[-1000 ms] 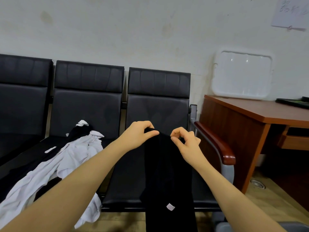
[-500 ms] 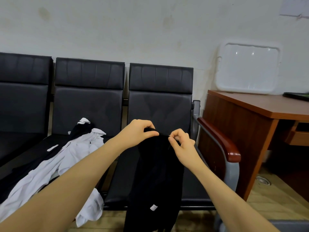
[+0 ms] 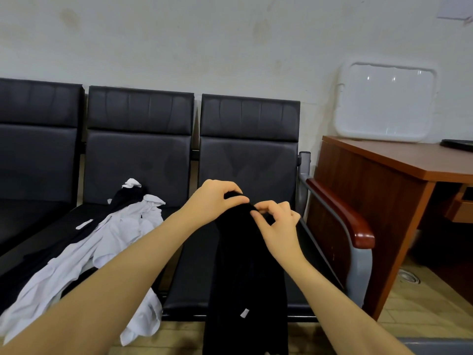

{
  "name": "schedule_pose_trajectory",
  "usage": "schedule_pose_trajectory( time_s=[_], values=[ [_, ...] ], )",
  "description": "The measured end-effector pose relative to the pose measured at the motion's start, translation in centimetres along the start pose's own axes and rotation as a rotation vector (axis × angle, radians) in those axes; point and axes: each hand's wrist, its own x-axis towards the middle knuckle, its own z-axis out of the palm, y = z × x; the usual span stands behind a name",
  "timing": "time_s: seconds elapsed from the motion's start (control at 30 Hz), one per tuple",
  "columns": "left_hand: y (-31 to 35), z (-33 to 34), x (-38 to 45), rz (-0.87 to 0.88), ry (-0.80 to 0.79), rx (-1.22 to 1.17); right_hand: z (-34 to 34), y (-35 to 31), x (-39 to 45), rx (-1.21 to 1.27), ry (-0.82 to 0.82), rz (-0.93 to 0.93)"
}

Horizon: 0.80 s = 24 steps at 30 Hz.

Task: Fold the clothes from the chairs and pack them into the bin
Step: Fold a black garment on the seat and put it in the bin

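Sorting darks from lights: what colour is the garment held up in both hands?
Black, with a small white tag, seen in the head view.

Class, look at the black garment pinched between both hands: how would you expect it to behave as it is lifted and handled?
Probably floppy: the black garment hangs straight down from where the left hand and right hand pinch its top edge. Likely light, since fingertip pinches alone hold it. It may swing or bunch, as nothing supports its lower part.
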Motion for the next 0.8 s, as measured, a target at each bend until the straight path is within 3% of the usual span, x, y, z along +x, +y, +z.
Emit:
schedule_pose_trajectory(
  time_s=[0.17,0.4,0.8],
  values=[
    [-2.0,0.0,-0.9,-0.001,-0.172,0.024,-1.4,2.3,0.2,-0.112,-0.053,0.013],
    [-2.1,1.8,-2.1,-0.1,-0.094,-0.228,-2.3,4.7,-0.1,-0.134,-0.092,0.007],
    [-1.9,3.1,-2.0,-0.2,-0.237,-0.377,-3.4,6.6,-0.1,-0.14,-0.185,0.047]
  ],
)
